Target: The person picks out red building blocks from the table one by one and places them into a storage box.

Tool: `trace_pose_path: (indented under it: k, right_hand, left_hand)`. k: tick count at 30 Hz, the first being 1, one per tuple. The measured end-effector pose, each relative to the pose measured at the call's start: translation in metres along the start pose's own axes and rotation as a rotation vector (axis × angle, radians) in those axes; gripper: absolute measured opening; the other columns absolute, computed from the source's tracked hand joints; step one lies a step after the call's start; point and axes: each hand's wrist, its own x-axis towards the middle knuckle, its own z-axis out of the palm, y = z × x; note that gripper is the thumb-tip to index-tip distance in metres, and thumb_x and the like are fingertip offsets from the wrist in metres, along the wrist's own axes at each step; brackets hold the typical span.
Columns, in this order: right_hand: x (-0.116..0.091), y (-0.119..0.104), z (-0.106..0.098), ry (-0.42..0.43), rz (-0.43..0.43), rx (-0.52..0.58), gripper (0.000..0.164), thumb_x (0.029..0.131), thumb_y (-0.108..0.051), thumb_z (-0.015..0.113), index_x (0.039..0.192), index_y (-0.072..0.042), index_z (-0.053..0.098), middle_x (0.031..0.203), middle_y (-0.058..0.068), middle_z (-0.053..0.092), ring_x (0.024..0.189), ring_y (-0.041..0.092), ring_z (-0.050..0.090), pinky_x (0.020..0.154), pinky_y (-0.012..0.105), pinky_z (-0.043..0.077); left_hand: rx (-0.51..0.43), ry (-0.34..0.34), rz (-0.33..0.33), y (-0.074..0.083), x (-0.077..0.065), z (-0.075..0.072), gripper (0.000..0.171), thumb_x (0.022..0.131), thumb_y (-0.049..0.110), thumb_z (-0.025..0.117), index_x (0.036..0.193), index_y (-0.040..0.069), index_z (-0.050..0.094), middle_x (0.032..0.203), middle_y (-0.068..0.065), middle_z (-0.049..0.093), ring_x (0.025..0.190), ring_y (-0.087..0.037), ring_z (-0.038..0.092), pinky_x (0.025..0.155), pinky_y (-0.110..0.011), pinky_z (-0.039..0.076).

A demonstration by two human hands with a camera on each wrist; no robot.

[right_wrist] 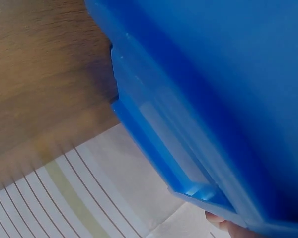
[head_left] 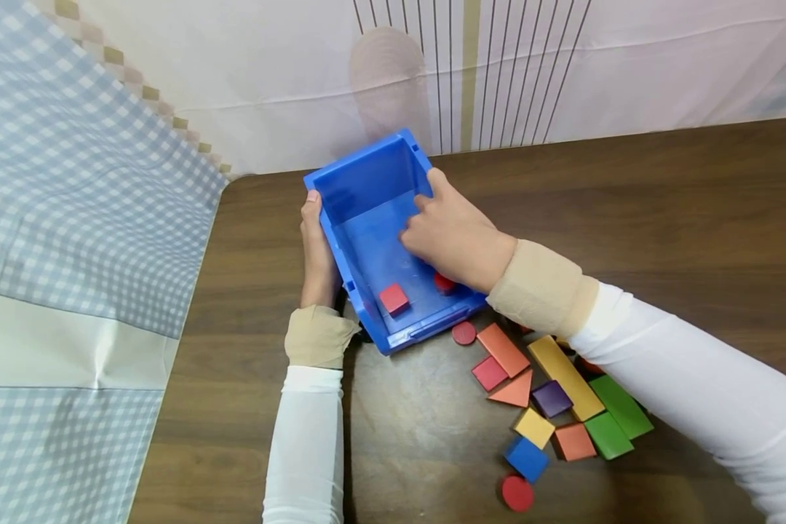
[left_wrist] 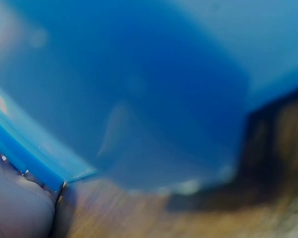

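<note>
A blue plastic bin (head_left: 360, 158) stands at an angle near the far edge of the table. My left hand (head_left: 317, 255) grips its left side, with the thumb at the rim; the other fingers are mostly hidden. On the opposite side my right hand (head_left: 455, 233) holds the right rim, its fingers curled over the inside. Inside the bin lie a red cube (head_left: 394, 298) and a red round block (head_left: 443, 282), the latter partly hidden by my right hand. Blue bin walls fill most of both wrist views, and a fingertip (right_wrist: 216, 218) shows at the rim in the right wrist view.
Several wooden blocks lie in front of the bin, among them a long yellow block (head_left: 566, 378), a purple cube (head_left: 552, 399), a blue cube (head_left: 527, 458) and a red disc (head_left: 517, 493). My right forearm covers part of the pile. A patterned cloth (head_left: 268, 80) hangs behind the table (head_left: 629, 196).
</note>
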Motion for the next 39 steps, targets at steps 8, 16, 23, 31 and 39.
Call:
trace_pose_path:
  k: [8, 16, 23, 31, 39]
  right_hand:
    - [0.003, -0.0031, 0.0004, -0.059, -0.001, -0.064, 0.023, 0.088, -0.007, 0.062, 0.078, -0.026, 0.069, 0.07, 0.003, 0.063, 0.069, 0.021, 0.044, 0.083, 0.048, 0.026]
    - [0.0053, -0.0048, 0.0008, -0.126, -0.005, -0.085, 0.018, 0.088, -0.012, 0.064, 0.082, -0.028, 0.07, 0.075, 0.002, 0.065, 0.072, 0.021, 0.045, 0.084, 0.049, 0.025]
    - [0.0062, -0.0042, 0.0013, -0.129, -0.015, -0.099, 0.019, 0.09, -0.012, 0.061, 0.082, -0.027, 0.069, 0.073, 0.002, 0.064, 0.071, 0.021, 0.044, 0.084, 0.049, 0.025]
    - [0.0029, -0.0028, 0.0027, -0.01, 0.011, -0.033, 0.023, 0.092, -0.02, 0.055, 0.074, -0.02, 0.069, 0.068, 0.006, 0.063, 0.068, 0.022, 0.046, 0.084, 0.049, 0.026]
    - [0.0065, 0.0005, -0.0011, 0.003, 0.072, 0.171, 0.025, 0.092, -0.038, 0.059, 0.099, -0.018, 0.072, 0.089, 0.006, 0.067, 0.082, 0.025, 0.054, 0.083, 0.049, 0.03]
  left_hand:
    - [0.003, -0.011, 0.007, -0.0011, 0.0002, -0.0009, 0.057, 0.094, 0.063, 0.033, 0.138, 0.032, 0.052, 0.135, 0.0, 0.054, 0.12, -0.023, 0.05, 0.099, -0.046, 0.035]
    - [0.003, -0.018, 0.022, -0.0008, -0.0001, -0.001, 0.058, 0.095, 0.06, 0.033, 0.138, 0.027, 0.053, 0.135, -0.001, 0.054, 0.12, -0.024, 0.05, 0.1, -0.047, 0.035]
    - [0.002, -0.016, 0.024, 0.0001, -0.0001, -0.0004, 0.057, 0.094, 0.062, 0.033, 0.135, 0.029, 0.055, 0.133, 0.0, 0.056, 0.119, -0.024, 0.051, 0.098, -0.048, 0.036]
    - [-0.003, -0.024, 0.039, 0.0011, 0.0022, 0.0007, 0.056, 0.095, 0.061, 0.034, 0.128, 0.023, 0.058, 0.128, -0.004, 0.057, 0.116, -0.026, 0.051, 0.097, -0.047, 0.037]
    - [0.01, -0.047, 0.004, 0.0036, 0.0011, -0.0025, 0.058, 0.094, 0.064, 0.033, 0.134, 0.027, 0.055, 0.134, -0.002, 0.054, 0.12, -0.025, 0.05, 0.098, -0.047, 0.036]
